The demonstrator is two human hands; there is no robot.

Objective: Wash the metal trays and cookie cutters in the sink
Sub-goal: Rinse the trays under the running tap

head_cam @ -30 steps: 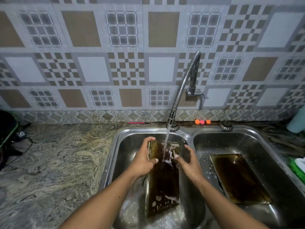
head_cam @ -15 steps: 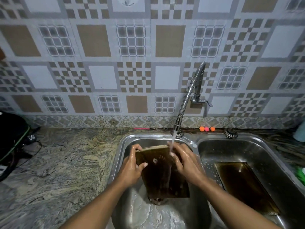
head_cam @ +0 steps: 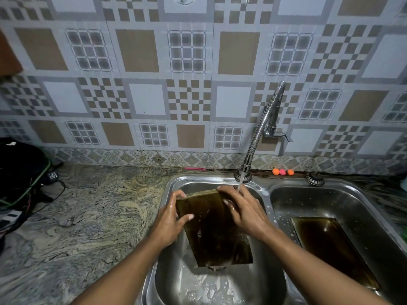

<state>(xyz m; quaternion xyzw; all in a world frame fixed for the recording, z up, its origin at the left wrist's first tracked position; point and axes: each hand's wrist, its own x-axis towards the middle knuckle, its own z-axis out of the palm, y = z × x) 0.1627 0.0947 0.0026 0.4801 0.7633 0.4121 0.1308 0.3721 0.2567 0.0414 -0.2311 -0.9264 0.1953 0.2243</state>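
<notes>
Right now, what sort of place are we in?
Most likely a home kitchen: a double-basin steel sink set in a marbled stone counter, a flexible tap running above a dark tray, and a patterned tile backsplash.

Worn on the head, looking forward and down at the double sink (head_cam: 198,178) from its near edge. Wide-angle and close, set nearly above the left basin (head_cam: 187,280), taking in the worktop (head_cam: 88,216) to the left and the tiled wall (head_cam: 143,102) straight ahead. Single view.
</notes>
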